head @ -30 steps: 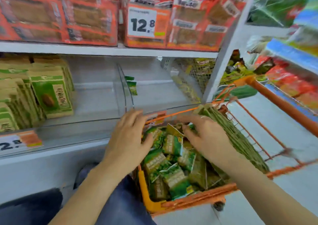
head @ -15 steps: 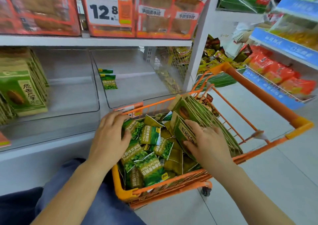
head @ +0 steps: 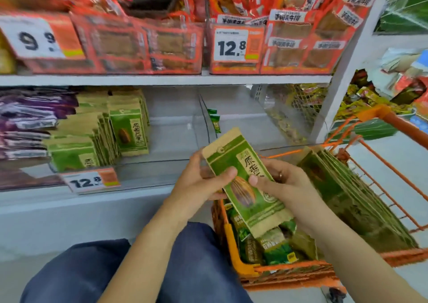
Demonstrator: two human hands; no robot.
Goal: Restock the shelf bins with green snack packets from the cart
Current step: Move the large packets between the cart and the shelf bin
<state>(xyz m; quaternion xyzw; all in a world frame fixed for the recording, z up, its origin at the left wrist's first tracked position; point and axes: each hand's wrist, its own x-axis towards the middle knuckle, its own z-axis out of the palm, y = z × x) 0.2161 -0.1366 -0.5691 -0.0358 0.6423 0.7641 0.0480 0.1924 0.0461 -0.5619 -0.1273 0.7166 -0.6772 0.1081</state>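
Flat rectangular green-and-kraft paper snack packet (head: pixel 245 182), tilted, pinched by left hand (head: pixel 199 182) and right hand (head: pixel 284 187) above orange wire cart (head: pixel 379 187).

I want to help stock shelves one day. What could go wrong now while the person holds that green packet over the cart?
The green and tan packet is held only at its edges by the left hand and right hand, so it might slip back into the orange cart. It matches the packets standing in the left shelf bin, but the clear bin beside it is bare, so it could end up in the wrong one.
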